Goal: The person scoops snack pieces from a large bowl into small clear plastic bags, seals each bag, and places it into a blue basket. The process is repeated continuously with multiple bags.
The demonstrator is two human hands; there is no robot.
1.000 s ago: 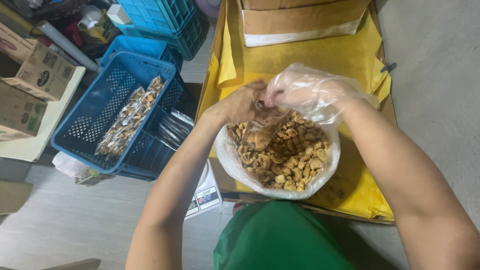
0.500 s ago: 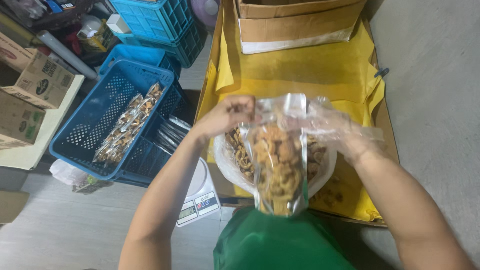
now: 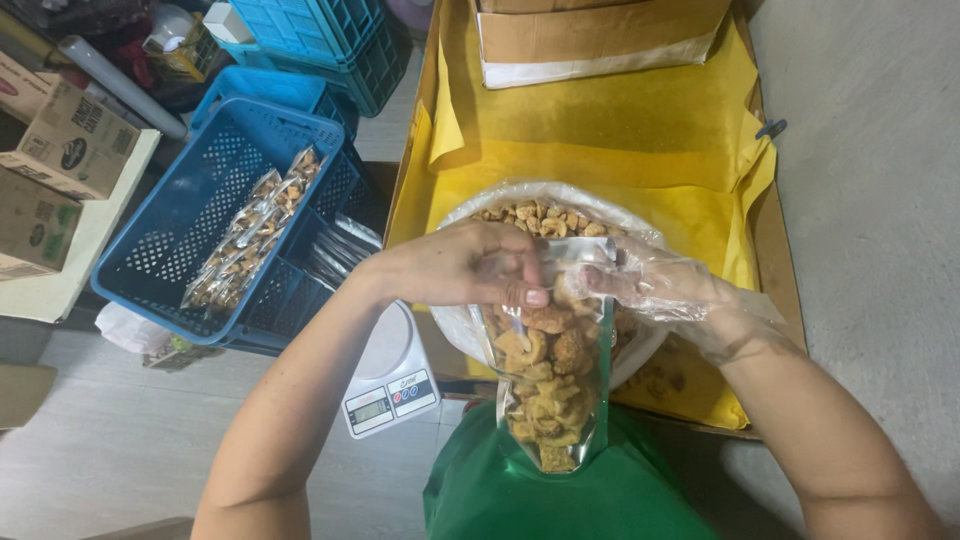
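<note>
Gripping top edge of clear pouch (image 3: 545,385) of fried snack pieces: bare left hand (image 3: 462,265) pinching it thumb against fingers, right hand (image 3: 668,290), in loose plastic glove, pinching opposite side. Hanging upright over green apron (image 3: 560,495), in front of open bag of snacks (image 3: 545,215) on yellow paper (image 3: 600,130). Sitting left: kitchen scale (image 3: 390,375), blue crate (image 3: 215,225) holding filled packets.
</note>
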